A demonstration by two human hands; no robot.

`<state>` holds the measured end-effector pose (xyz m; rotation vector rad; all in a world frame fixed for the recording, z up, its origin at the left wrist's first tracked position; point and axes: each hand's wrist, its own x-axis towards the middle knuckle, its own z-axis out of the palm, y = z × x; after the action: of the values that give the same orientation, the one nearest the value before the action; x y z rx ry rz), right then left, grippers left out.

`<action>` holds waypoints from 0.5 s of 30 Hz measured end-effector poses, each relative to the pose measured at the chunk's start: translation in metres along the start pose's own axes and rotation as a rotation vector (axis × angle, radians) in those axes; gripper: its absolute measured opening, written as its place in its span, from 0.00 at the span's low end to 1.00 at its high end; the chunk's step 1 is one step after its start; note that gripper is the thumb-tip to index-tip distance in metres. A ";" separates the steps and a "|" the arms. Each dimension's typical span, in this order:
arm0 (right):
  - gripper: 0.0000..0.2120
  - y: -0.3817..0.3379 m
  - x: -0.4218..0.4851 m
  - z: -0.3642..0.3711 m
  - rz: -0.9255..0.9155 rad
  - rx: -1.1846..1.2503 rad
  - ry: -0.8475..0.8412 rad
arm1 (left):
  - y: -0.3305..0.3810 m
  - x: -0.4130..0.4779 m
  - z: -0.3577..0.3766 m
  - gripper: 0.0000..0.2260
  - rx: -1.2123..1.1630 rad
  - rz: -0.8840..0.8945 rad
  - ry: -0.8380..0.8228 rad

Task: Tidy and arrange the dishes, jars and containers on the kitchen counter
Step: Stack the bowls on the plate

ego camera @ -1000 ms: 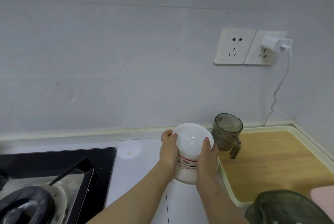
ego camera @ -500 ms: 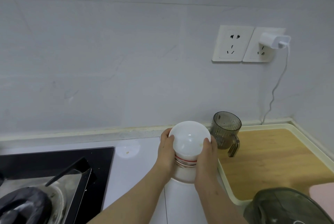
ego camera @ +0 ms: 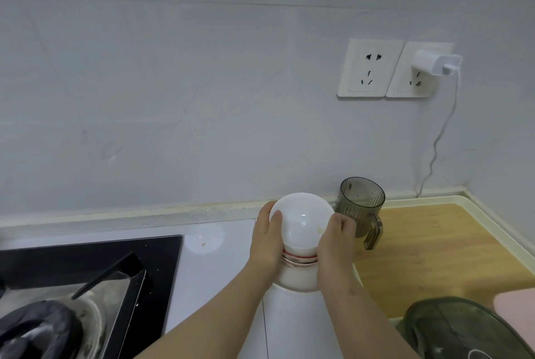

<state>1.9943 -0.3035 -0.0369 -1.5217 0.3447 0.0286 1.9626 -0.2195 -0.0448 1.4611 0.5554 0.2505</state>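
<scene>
A stack of white bowls [ego camera: 301, 231] stands on the white counter [ego camera: 220, 266] near the back wall; a lower bowl has a red band. My left hand [ego camera: 265, 245] grips the stack's left side, thumb on the top bowl's rim. My right hand [ego camera: 335, 245] grips its right side the same way. A smoky grey transparent cup with a handle [ego camera: 363, 208] stands just right of the stack, on the wooden board [ego camera: 434, 257].
A black gas hob [ego camera: 86, 271] with a dark pot fills the lower left. At the lower right lie a grey-green translucent lid [ego camera: 463, 329] and a pink item [ego camera: 518, 309]. Wall sockets with a white charger [ego camera: 434, 63] and cable hang above the board.
Both hands and the bowl stack have stayed in nearly the same place, shifting only slightly towards the back wall. The grip looks unchanged.
</scene>
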 end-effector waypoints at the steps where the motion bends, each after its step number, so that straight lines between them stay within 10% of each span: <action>1: 0.10 -0.001 0.001 0.000 0.000 0.000 -0.001 | 0.001 0.000 0.000 0.12 0.003 -0.011 0.003; 15: 0.18 0.000 0.006 -0.001 0.054 -0.087 -0.021 | 0.015 0.001 -0.002 0.10 0.008 -0.149 -0.041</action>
<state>2.0000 -0.3052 -0.0383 -1.5966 0.3715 0.1031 1.9647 -0.2156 -0.0306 1.4217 0.6289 0.1006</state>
